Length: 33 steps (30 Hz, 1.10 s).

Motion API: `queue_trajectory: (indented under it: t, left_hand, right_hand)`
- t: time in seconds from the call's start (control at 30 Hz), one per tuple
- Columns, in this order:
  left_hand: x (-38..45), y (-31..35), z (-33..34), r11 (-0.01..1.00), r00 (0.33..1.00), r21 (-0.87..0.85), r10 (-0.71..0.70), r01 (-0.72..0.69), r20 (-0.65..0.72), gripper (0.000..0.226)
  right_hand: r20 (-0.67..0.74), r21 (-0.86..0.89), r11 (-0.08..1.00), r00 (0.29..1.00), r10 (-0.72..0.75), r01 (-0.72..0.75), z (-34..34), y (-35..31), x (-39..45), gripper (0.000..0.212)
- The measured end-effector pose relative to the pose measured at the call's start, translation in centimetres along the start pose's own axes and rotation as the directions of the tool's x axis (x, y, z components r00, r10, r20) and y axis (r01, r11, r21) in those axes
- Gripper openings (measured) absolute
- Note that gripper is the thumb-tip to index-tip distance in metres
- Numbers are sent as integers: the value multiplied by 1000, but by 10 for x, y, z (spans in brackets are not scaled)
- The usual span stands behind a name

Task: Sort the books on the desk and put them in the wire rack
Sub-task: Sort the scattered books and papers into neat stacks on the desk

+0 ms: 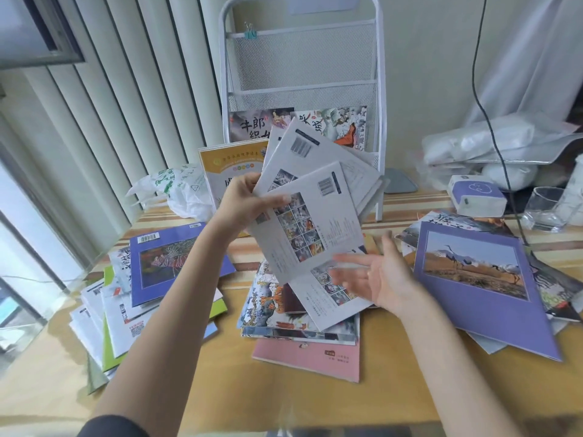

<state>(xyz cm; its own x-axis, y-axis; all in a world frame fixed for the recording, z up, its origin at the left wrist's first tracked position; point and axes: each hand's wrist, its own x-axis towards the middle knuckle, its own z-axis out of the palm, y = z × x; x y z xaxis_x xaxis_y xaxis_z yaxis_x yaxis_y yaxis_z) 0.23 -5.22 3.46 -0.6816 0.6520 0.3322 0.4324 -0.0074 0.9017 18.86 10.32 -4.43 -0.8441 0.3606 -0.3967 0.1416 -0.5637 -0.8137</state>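
Your left hand grips fanned books raised before the rack. Your right hand hovers open, palm up, holding nothing.

I count 2 hands: left hand, right hand | 1 wire rack | 2 books in the rack's bottom pocket | 3 fanned grey books | 2 purple books lying on the desk | 1 pink book | 1 binder clip | 1 clear glass
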Motion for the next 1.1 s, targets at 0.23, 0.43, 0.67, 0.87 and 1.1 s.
queue_trajectory:
  t: [0.23,0.43,0.67,0.87,1.1]
  left_hand:
    - [-20,10,2,949,882,209,119,-236,457,28]
    - [-36,-20,7,769,950,558,242,-311,195,69]
    - [-44,-40,20,775,903,-481,-420,410,94,56]
    - [-35,-24,20,919,977,-391,-129,54,-169,16]
    - [-51,-43,8,940,994,-338,-69,38,-80,26]
  right_hand:
    - [390,519,836,920,-44,-180,-10,-3,22,95]
    - [-140,41,985,977,-161,168,-21,-4,19,37]
    - [-125,-179,911,910,-395,371,2,-11,25,37]
    - [60,-213,811,835,-546,545,21,-37,20,65]
    - [187,-62,816,810,-556,574,13,-40,20,83]
